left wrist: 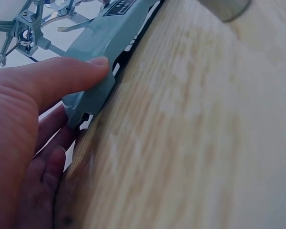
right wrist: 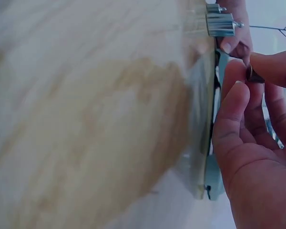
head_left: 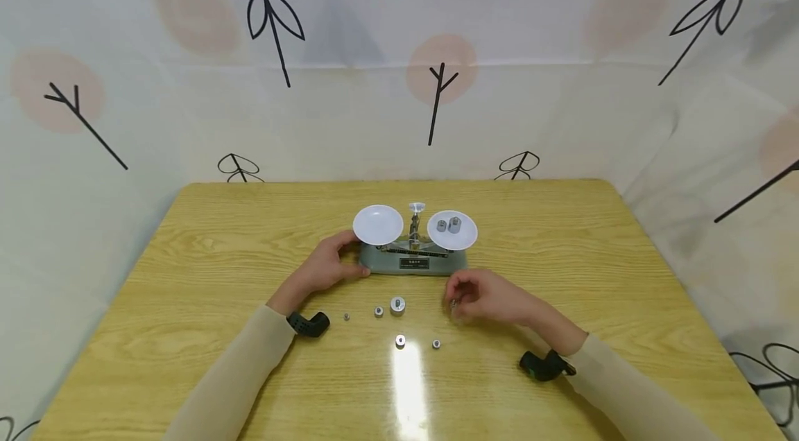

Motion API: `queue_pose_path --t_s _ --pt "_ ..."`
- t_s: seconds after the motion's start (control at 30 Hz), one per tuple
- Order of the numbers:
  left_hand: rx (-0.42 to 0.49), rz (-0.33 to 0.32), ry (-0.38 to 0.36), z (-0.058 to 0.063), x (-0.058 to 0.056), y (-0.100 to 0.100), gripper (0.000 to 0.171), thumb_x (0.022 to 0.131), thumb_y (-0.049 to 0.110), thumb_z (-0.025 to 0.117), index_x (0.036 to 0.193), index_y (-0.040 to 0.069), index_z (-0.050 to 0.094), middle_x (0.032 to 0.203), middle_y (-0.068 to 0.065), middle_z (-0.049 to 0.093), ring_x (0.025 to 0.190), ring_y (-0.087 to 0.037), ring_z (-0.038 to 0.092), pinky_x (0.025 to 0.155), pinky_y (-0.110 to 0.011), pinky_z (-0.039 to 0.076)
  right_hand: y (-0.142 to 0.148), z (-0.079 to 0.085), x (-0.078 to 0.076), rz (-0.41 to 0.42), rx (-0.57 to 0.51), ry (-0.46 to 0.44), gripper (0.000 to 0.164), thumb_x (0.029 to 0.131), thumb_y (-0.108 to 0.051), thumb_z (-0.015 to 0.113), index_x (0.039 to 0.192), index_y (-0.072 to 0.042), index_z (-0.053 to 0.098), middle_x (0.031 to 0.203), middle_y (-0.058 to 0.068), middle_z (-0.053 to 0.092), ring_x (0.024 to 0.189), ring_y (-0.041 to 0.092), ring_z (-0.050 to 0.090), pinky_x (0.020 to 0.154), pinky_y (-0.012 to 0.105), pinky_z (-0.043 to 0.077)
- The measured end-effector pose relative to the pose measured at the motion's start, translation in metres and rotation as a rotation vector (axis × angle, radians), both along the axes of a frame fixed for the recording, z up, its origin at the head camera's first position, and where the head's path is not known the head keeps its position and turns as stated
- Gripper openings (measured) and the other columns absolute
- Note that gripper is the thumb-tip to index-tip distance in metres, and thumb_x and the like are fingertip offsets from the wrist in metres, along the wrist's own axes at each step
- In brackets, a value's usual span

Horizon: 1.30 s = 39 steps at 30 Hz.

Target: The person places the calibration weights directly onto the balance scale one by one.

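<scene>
A balance scale [head_left: 387,262] with a grey-green base and two white pans stands toward the back of the table. My left hand [head_left: 324,265] holds the left end of its base, thumb on the front face and fingers behind, as the left wrist view shows. Two metal weights [head_left: 455,225] stand in the right pan [head_left: 462,243]. In front of the base's right end, my right hand [head_left: 493,297] pinches a small metal weight [right wrist: 255,76] between thumb and fingers, above the table. The left pan [head_left: 378,225] sits beside my left fingers.
Several metal weights of different sizes stand on the wooden table [head_left: 250,372] between my arms, the largest weight [head_left: 397,306] just in front of the scale. A patterned cloth [head_left: 374,115] hangs behind the table. Each wrist wears a dark camera mount [head_left: 308,324].
</scene>
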<state>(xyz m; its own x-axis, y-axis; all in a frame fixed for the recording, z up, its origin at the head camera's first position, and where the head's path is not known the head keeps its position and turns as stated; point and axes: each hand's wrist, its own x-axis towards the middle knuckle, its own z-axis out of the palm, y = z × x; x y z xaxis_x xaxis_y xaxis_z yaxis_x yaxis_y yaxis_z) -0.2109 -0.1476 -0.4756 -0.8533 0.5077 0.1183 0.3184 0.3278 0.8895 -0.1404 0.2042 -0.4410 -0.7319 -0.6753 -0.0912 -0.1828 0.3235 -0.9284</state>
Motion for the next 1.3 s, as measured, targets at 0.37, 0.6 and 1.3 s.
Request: queue_pose_path --t_s 0.37,0.6,1.3 --pt "-0.031 0.008 -0.001 0.004 0.003 0.001 0.065 0.079 0.011 0.085 0.137 0.011 0.058 0.138 -0.005 0.057 0.13 -0.024 0.049 0.11 -0.046 0.037 0.008 0.014 0.005 -0.041 -0.097 0.003 0.017 0.088 0.007 0.067 0.104 0.008 0.061 0.103 0.024 0.061 0.092 0.027 0.064 0.077 0.03 0.056" --pt "-0.038 0.006 0.002 0.004 0.004 0.0 0.065 0.079 0.012 0.085 0.138 0.012 0.058 0.137 -0.003 0.057 0.129 -0.023 0.05 0.109 -0.045 0.038 0.015 0.02 0.007 -0.084 -0.117 0.063 0.017 0.09 0.006 0.067 0.105 0.009 0.061 0.101 0.021 0.062 0.091 0.027 0.064 0.076 0.028 0.055" --pt "-0.016 -0.014 0.013 0.001 0.003 -0.001 0.066 0.08 0.011 0.085 0.139 0.013 0.057 0.139 -0.003 0.056 0.131 -0.022 0.049 0.109 -0.044 0.038 0.026 0.048 -0.002 -0.199 -0.129 0.147 0.016 0.09 0.007 0.067 0.106 0.008 0.063 0.101 0.021 0.064 0.091 0.024 0.065 0.077 0.033 0.058"
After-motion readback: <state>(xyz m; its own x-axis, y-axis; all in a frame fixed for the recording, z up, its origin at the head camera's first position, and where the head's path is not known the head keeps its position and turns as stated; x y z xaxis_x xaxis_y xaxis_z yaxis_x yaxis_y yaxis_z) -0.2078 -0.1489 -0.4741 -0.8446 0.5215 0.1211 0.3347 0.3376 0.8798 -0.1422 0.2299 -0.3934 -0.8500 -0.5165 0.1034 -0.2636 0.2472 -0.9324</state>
